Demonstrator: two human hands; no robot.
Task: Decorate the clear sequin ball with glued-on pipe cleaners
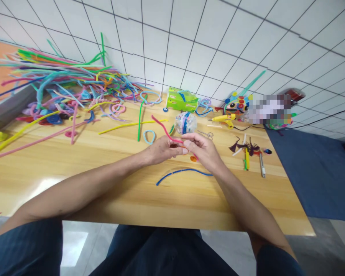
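Both hands meet above the middle of the wooden table. My left hand [163,149] and my right hand [202,150] are closed on a red pipe cleaner [163,126], whose free end rises up and to the left. A bit of orange shows between the fingertips; what it belongs to is hidden. An orange piece [193,158] lies just under my right hand. Closer to me, a blue pipe cleaner [184,170] curves across the table, its right end by my right wrist. Just beyond the hands sits a clear round ball with a blue band [185,122].
Many pipe cleaners [74,73] are heaped at the back left. Behind the ball lies a green box [181,100]. A yellow glue gun [225,119], scissors [207,135], dark tassels [250,147] and a cutter [262,165] lie to the right.
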